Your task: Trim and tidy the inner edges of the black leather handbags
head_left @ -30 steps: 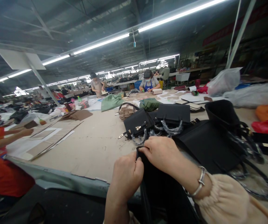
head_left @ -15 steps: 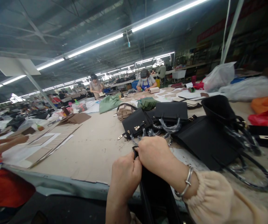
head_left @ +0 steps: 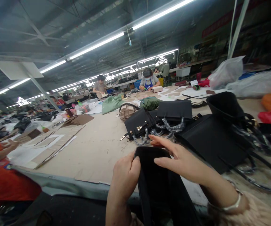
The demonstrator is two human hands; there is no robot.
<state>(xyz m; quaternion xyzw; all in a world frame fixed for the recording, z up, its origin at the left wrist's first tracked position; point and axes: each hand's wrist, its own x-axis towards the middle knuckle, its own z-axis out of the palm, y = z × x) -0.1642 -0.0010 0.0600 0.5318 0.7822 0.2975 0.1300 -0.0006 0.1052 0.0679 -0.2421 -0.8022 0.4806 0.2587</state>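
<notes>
A black bag (head_left: 159, 188) stands at the near table edge with its mouth facing up toward me. My left hand (head_left: 126, 172) is closed round the bag's left upper corner, thumb on the rim. Over the bag's far right edge, my right hand (head_left: 180, 157) has its thumb and fingers spread apart and holds nothing. Just beyond lies a black handbag (head_left: 138, 125) with a gold clasp and plastic-wrapped handles. Beside it is another black bag (head_left: 175, 110), and a large black bag (head_left: 215, 141) lies to the right.
Brown panels and white sheets (head_left: 48, 144) lie on the table's left, near a person in orange (head_left: 10, 182). A green cloth (head_left: 112, 104) and stacked pieces (head_left: 127, 112) lie farther back. Two people work across the table. Plastic bags (head_left: 228, 73) sit at the back right.
My right hand has let go of the bag's rim, moved right and spread its fingers. The bag's mouth now shows wider open. My left hand keeps its grip.
</notes>
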